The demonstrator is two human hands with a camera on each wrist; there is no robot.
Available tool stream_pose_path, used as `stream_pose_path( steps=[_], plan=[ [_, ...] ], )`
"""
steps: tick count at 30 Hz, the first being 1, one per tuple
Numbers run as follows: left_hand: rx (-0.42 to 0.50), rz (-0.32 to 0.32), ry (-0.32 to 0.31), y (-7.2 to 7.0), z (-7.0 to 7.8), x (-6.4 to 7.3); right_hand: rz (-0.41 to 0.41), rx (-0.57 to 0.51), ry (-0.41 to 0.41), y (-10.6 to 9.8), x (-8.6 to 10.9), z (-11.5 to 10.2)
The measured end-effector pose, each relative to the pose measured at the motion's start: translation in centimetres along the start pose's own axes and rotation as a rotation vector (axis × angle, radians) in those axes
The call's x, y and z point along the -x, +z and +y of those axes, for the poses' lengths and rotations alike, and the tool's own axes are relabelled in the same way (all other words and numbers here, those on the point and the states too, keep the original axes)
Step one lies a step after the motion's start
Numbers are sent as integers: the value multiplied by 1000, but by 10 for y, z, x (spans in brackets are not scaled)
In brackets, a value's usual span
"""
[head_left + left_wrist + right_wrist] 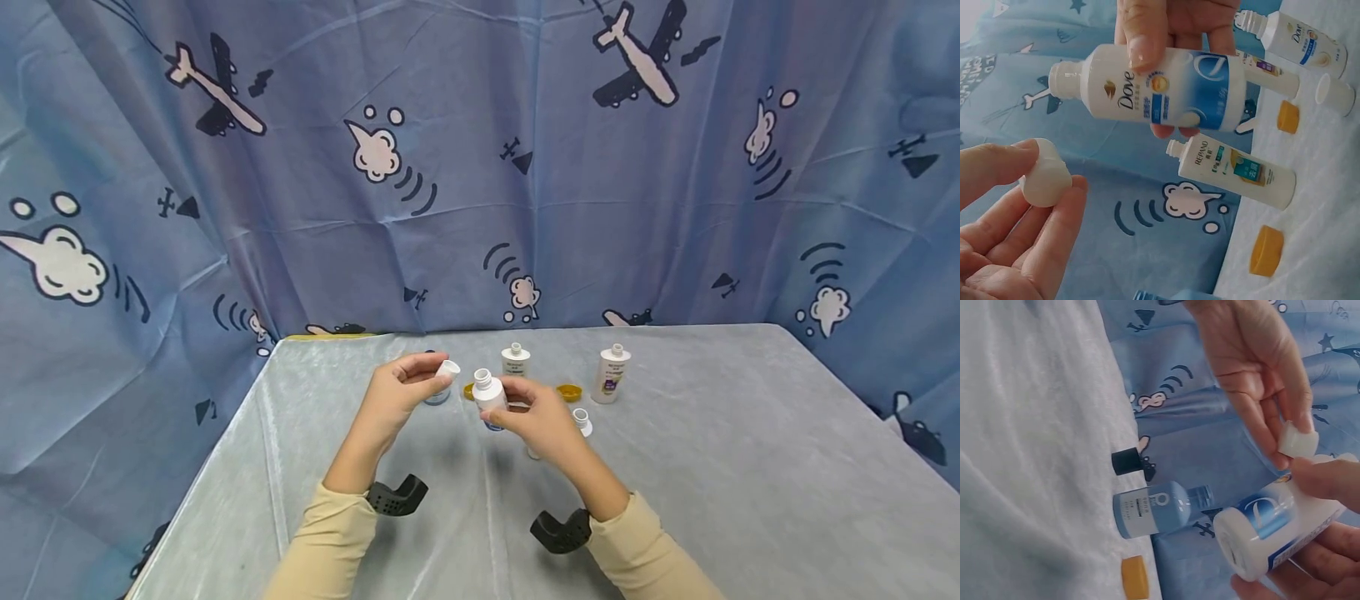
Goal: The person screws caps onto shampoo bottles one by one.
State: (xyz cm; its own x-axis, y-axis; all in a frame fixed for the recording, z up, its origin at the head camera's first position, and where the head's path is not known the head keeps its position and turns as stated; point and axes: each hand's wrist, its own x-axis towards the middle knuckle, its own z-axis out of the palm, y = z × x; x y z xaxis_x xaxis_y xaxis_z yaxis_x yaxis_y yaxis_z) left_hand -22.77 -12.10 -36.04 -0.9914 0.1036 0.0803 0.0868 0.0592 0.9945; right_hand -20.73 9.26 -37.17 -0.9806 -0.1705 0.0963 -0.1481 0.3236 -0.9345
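Observation:
My left hand [396,392] pinches a small white cap [1047,175] between thumb and fingers, held in the air. My right hand [542,417] grips a white and blue Dove bottle [1166,87] round its body. The bottle has no cap on, and its bare neck [482,377] points up in the head view, tilted slightly toward the left hand. Cap and neck are apart, a short way from each other. In the right wrist view the cap [1298,441] overlaps the area close to the bottle [1272,525], whose base faces that camera.
Behind the hands stand two uncapped white bottles [612,375] [515,360] and a blue clear bottle [1154,509] beside a dark cap [1125,461]. Two yellow caps [1266,250] [1288,117] lie among them. Another uncapped Dove bottle [1304,44] and a white cap [1335,94] are near my right hand.

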Motion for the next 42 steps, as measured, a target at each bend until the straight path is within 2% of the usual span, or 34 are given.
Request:
stream_pose_path(
  steps=[6,16,22,26,33,42],
  plan=[
    [19,-1,-3,2,-2,0,-17,55,-58,-2,1,2],
    [81,-37,19,4,-4,0,-18,155,-73,-8,-1,0],
    [68,-52,40,4,-4,0,-22,186,-84,-8,-1,-1],
    [64,-58,31,4,-1,1,-31,198,-103,-8,-1,1],
    [58,-24,29,5,3,3,-40,234,-121,-8,0,0],
    [-11,26,103,6,7,8,-57,279,-144,-9,4,-5]
  ],
)
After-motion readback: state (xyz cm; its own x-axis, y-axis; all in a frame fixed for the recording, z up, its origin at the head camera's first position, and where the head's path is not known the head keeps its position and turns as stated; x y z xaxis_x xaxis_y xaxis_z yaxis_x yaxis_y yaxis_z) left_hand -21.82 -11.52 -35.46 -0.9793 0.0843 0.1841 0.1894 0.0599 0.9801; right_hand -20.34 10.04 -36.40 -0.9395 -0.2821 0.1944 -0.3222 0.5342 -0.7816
